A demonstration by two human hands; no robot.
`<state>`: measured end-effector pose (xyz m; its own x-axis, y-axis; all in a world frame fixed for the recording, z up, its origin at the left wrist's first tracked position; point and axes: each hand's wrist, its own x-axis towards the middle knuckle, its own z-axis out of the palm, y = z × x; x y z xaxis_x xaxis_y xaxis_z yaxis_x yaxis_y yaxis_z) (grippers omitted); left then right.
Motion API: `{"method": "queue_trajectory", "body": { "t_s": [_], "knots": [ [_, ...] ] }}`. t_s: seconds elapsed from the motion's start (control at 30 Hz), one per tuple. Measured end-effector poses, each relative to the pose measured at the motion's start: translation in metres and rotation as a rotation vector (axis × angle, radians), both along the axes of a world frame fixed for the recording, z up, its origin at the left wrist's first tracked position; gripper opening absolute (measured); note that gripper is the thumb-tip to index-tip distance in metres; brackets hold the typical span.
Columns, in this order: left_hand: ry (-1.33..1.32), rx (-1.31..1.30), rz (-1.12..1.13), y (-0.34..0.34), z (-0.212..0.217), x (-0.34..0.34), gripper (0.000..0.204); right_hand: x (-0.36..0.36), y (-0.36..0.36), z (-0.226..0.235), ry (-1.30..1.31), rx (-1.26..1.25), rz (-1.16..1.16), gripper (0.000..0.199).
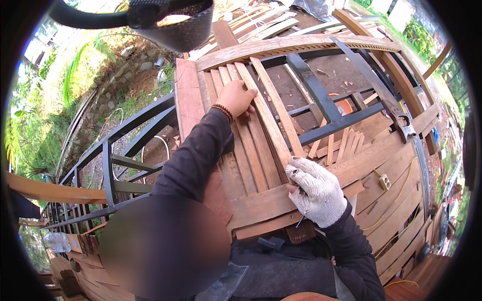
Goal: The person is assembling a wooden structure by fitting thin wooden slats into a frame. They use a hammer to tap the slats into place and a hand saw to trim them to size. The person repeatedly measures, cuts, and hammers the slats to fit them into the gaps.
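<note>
My left hand (237, 100), bare with a beaded bracelet at the wrist, has its thumb and fingers closed on the far part of a light wooden slat (267, 120). My right hand (319, 190), in a white knit glove, is closed at the near end of that slat, where its fingertips partly hide the wood. Below the glove a thin bluish tip sticks out; its kind I cannot make out. Several slats (246, 150) lie side by side to the left, inside a wooden frame (261, 205). Another slat (277, 108) lies apart, to the right of the held one.
Dark metal bars (314, 85) run beneath and beyond the frame. A curved, notched wooden rail (301, 45) crosses its far side. Short offcuts (346, 145) lie to the right, near an orange round container (343, 106). A yellow cord with a socket (384, 181) rests on the planks.
</note>
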<state>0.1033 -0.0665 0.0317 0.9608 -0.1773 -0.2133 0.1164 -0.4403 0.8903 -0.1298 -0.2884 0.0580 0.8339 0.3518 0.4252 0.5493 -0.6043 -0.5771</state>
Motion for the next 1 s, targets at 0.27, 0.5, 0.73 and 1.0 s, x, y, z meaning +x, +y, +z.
{"method": "queue_trajectory", "body": {
  "t_s": [0.27,0.5,0.73,1.0],
  "knots": [
    [0.003,-0.034,0.011,-0.0027,-0.0036,-0.0002,0.052,0.0000,-0.0051,-0.0038,0.020,0.020,-0.031,0.035],
    [-0.006,-0.062,0.045,-0.0051,-0.0017,-0.0038,0.049,0.0002,-0.0071,-0.0044,-0.007,0.006,-0.050,0.036],
    [-0.013,-0.031,0.043,-0.0045,-0.0014,-0.0029,0.041,0.0009,-0.0061,-0.0074,0.010,0.029,-0.039,0.036],
    [-0.048,0.126,0.053,-0.0048,0.0010,-0.0041,0.043,0.0031,-0.0066,-0.0082,-0.001,-0.026,0.008,0.038]
  ]
}}
